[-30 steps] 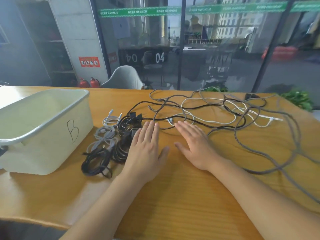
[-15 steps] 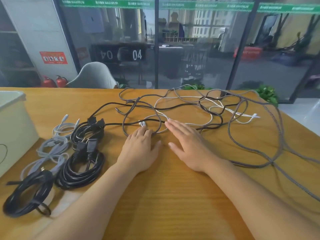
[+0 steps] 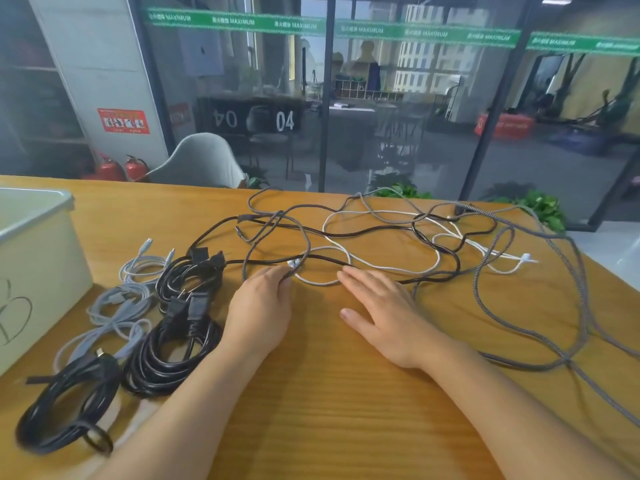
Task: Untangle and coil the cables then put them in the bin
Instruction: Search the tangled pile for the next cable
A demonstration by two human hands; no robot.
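Your left hand point(image 3: 263, 303) lies on the counter point(image 3: 329, 393) with its fingertips curled onto a gray braided cable point(image 3: 304, 237) near a white cable point(image 3: 381, 266), so its grip looks closed on that cable, probably to start pulling 1 strand out of the mess. Your right hand point(image 3: 384, 313) rests flat and relaxed just beside it, fingers straight, holding nothing; it seems ready to pin the rest down while you pull. The tangle of cables point(image 3: 433, 237) spreads across the far and right part of the counter, with black, white and gray strands crossing over each other. To your left sit the tidy ones: black coils point(image 3: 169, 351) and light gray coils point(image 3: 117, 306), lined up close to the bin point(image 3: 38, 258), likely so they are a short reach away. The bin stands at the left edge, marked with a hand-drawn letter. Only its near corner shows, and you cannot tell if any cable is inside.
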